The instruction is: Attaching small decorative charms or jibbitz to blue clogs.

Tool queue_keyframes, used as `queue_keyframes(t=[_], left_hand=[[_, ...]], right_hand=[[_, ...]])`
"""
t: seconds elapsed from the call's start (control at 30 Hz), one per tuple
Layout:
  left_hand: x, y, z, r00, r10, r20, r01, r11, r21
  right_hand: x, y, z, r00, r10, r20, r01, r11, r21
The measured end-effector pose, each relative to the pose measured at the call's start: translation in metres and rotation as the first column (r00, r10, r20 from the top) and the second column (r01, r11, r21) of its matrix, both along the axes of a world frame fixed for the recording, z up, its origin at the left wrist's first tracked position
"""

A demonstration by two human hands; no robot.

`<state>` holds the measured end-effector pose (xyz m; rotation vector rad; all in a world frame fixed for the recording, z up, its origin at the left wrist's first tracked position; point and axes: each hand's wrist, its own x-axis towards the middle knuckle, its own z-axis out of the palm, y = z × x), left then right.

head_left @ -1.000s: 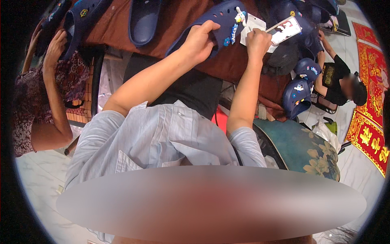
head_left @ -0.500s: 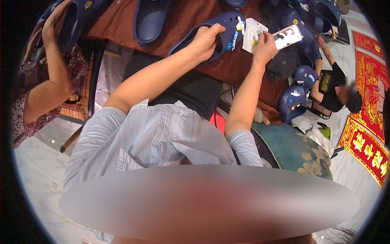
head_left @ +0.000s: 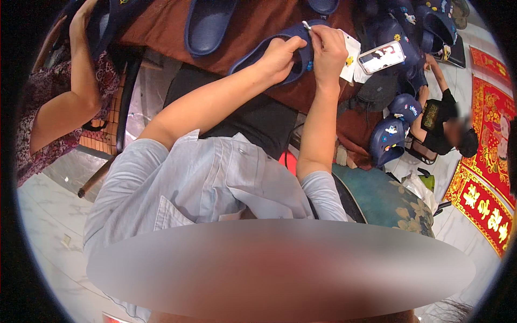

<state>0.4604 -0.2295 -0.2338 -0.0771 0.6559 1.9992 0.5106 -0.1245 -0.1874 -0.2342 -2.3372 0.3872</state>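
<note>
Red-gold banner far right; teal floral cushion; slatted seat at left.

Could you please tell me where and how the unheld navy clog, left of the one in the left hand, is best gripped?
Probably by the heel rim of the unheld navy clog, coming from the near side and pinching the wall inside and out. Its rounded heel points that way and its opening faces up, while its toe end is out of view.

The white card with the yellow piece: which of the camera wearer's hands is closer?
The right. The right hand is close beside the white card, at its left; the left hand is farther left, gripping the navy clog.
</note>
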Motion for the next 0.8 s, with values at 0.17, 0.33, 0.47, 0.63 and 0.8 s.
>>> queue_keyframes(t=[0.17, 0.33, 0.47, 0.63, 0.8], left_hand=[[-0.001, -0.003, 0.004, 1.000, -0.005, 0.010, 0.005, 0.999, -0.035], [0.000, -0.009, 0.013, 1.000, -0.026, 0.007, 0.027, 0.998, -0.058], [0.000, -0.006, 0.008, 1.000, -0.021, 0.009, 0.021, 1.000, -0.010], [-0.003, -0.005, 0.003, 0.999, -0.027, 0.039, 0.028, 0.999, -0.037], [-0.003, -0.002, -0.001, 0.999, -0.019, 0.026, 0.020, 1.000, -0.009]], right_hand=[[0.004, -0.005, 0.002, 0.990, 0.073, 0.124, -0.086, 0.991, 0.104], [0.005, -0.012, 0.003, 0.985, 0.019, 0.169, -0.046, 0.986, 0.161], [0.007, -0.016, 0.004, 0.985, -0.061, 0.164, 0.016, 0.965, 0.261], [0.010, -0.020, 0.008, 0.979, -0.074, 0.189, 0.027, 0.971, 0.238], [0.004, -0.016, -0.003, 0.978, -0.125, 0.169, 0.096, 0.981, 0.171]])
